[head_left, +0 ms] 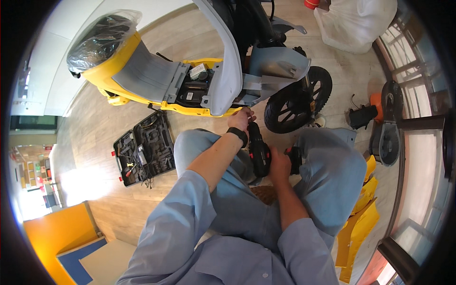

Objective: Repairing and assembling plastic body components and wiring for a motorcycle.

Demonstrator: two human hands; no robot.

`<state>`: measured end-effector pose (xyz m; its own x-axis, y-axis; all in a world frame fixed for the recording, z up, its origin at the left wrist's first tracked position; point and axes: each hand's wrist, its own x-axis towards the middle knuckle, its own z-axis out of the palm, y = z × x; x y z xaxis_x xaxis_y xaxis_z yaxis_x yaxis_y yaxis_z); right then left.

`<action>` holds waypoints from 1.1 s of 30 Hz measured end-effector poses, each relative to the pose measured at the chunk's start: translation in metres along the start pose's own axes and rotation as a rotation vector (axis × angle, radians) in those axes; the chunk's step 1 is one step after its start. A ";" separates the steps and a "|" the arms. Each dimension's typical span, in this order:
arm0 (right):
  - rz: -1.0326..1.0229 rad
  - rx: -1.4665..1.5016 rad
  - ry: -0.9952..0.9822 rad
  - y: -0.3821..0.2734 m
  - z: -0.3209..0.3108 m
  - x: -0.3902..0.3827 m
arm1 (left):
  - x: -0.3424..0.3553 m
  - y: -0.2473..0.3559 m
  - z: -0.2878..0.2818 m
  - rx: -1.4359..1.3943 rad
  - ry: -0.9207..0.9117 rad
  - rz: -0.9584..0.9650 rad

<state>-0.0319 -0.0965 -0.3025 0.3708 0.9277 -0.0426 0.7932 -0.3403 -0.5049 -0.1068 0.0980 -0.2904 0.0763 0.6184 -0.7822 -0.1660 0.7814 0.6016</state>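
My right hand [280,167] is closed around the grip of a black and red cordless drill [259,153]. The drill points away from me, its front end just below my left hand [241,119]. My left fingers are curled together at the low front corner of an electric scooter's yellow side trim [190,110]; whatever they pinch is too small to make out. The scooter's grey front panel [229,71] rises above that hand. Behind it, an uncovered compartment [194,89] shows black parts and a white-labelled box. The black front wheel [299,102] stands right of the drill.
An opened black tool case [145,149] lies on the floor at left. Yellow body panels [357,232] rest at right, near grey and black parts [389,137]. A white plastic bag [354,23] sits at far right. Clear plastic wraps the scooter's seat [102,40].
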 end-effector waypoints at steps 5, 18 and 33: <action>0.119 0.188 -0.042 -0.017 -0.006 -0.005 | 0.018 -0.009 -0.002 0.042 0.048 0.156; 0.870 1.364 0.326 -0.056 -0.070 0.035 | -0.048 0.033 0.007 -0.127 -0.164 -0.142; 0.112 1.962 0.095 0.054 -0.312 0.024 | -0.063 0.026 -0.410 -0.573 0.380 0.488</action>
<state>0.1710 -0.1402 -0.0615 0.4461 0.8851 -0.1322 -0.7446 0.2851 -0.6036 -0.5192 0.0452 -0.2923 -0.4527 0.7254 -0.5186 -0.5757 0.2064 0.7912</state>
